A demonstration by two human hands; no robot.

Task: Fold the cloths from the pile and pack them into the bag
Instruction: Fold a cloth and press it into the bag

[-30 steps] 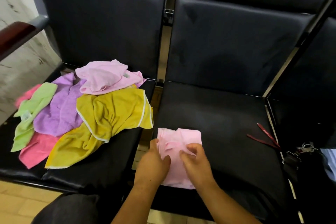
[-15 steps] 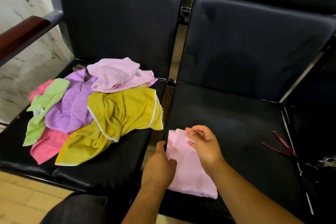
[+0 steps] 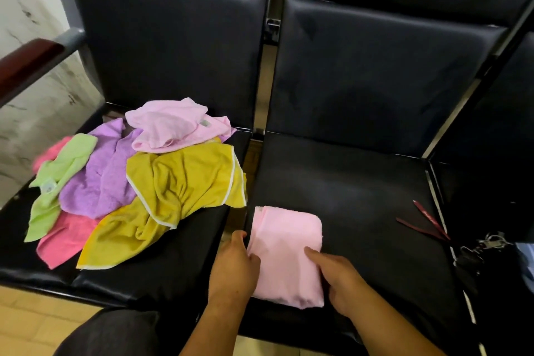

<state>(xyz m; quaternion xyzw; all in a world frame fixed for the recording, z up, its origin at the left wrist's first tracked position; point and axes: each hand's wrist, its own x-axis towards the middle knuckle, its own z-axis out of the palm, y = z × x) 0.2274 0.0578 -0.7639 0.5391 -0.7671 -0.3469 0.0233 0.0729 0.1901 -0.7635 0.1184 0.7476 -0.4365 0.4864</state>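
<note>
Fold just closing: light pink terry cloth (image 3: 286,251) now lying doubled on black bench (image 3: 361,196), left grip (image 3: 234,266) pinching edge, right grip (image 3: 341,277) pressing flat; bagging probably coming next.

No writing can be read anywhere. A small pale label (image 3: 48,185) sits on the green cloth (image 3: 68,157) in the pile, and a small grey label (image 3: 204,123) on the pale pink cloth (image 3: 170,124) atop it; any print on them is too small to tell.
</note>
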